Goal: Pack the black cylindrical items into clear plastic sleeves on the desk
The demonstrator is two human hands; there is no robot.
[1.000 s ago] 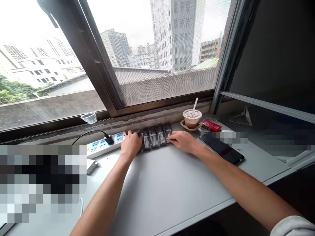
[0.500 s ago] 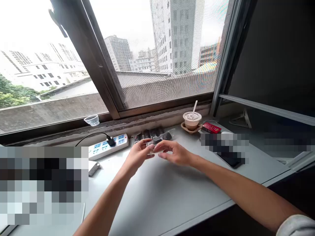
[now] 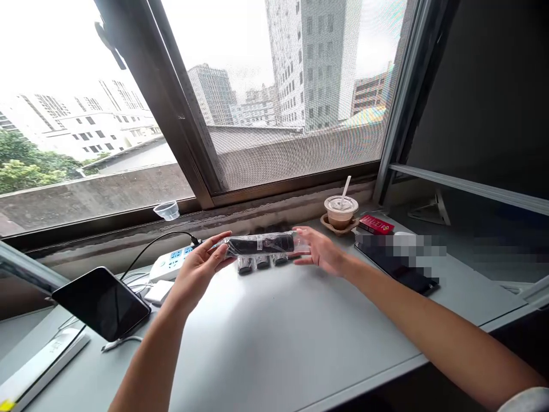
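Note:
A long black item in a clear plastic wrapper [image 3: 261, 244] with a small white label lies crosswise between my hands, above the desk. My left hand [image 3: 201, 264] pinches its left end between thumb and fingers. At its right end, my right hand [image 3: 319, 250] has its fingers around the loose clear plastic. Behind and below the item, several similar wrapped black pieces [image 3: 262, 262] lie side by side on the grey desk [image 3: 274, 337], partly hidden by it.
A power strip [image 3: 169, 265] with a plugged cable, a white adapter [image 3: 159, 292] and a tablet [image 3: 103, 303] are at left. A straw cup [image 3: 340, 212], red box [image 3: 376, 224] and black phone [image 3: 394, 269] stand or lie right. A clear cup [image 3: 167, 210] sits on the sill.
My hands have moved apart, left hand leftward and right hand slightly rightward. The wrapped black item now stretches between them. The view has shifted a little, and the tablet now shows.

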